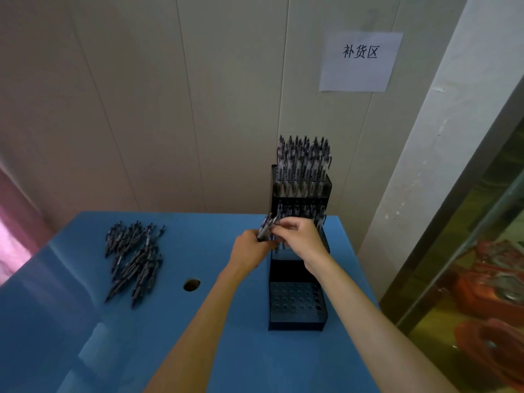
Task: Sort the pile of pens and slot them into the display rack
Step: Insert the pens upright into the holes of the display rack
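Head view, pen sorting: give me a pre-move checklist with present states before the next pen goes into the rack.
1. Left hand grips a bundle of pens: ok.
2. Right hand fingers pinching a single pen: cannot tell.
3. Top tier of the display rack filled: ok.
4. Free holes in the bottom tier: ok.
5. Middle tier holes visible: not ok, hands cover them.
6. Pile of pens left on the table: ok.
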{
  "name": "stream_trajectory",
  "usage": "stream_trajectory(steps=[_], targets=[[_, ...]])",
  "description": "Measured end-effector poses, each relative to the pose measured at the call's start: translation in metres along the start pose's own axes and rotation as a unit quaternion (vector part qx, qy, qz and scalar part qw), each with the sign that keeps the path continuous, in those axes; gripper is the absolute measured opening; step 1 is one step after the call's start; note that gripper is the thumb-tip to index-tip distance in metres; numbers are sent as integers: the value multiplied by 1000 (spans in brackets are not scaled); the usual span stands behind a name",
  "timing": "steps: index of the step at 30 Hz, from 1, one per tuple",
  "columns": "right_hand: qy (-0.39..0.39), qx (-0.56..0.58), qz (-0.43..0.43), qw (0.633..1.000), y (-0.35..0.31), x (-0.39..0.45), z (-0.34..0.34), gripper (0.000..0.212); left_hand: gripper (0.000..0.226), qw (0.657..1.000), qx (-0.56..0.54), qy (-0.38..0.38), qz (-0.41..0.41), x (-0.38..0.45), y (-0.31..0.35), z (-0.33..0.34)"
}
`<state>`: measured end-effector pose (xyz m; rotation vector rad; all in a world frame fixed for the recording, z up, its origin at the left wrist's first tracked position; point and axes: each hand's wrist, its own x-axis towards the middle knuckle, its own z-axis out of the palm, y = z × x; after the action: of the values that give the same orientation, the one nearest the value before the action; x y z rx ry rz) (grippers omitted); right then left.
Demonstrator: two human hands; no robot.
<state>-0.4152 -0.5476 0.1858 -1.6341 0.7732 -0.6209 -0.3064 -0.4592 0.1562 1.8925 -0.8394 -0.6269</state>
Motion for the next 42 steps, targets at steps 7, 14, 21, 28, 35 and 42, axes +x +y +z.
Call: stream_trajectory(steps=[7, 14, 21, 28, 35, 42], targets=[[99, 115, -34, 988, -13, 9, -18, 5, 18, 1000, 7, 9, -15, 0, -9, -5], [157, -87, -179, 967, -6, 24, -45, 2, 31, 1000, 6, 19, -9, 3, -9, -10], [143, -167, -198, 955, 3, 24, -34, 8, 33, 1000, -1, 28, 3, 5, -8, -11], [120, -288, -184, 932, 17, 19, -22, 11, 32, 999, -2, 33, 4, 4, -6, -13], [117, -324, -145, 927, 27, 14, -22, 20, 28, 1000, -17, 13, -1, 1, -7, -11], [65, -166, -80, 981, 13, 5, -21, 9, 27, 995, -82, -53, -14, 1, -4, -13]])
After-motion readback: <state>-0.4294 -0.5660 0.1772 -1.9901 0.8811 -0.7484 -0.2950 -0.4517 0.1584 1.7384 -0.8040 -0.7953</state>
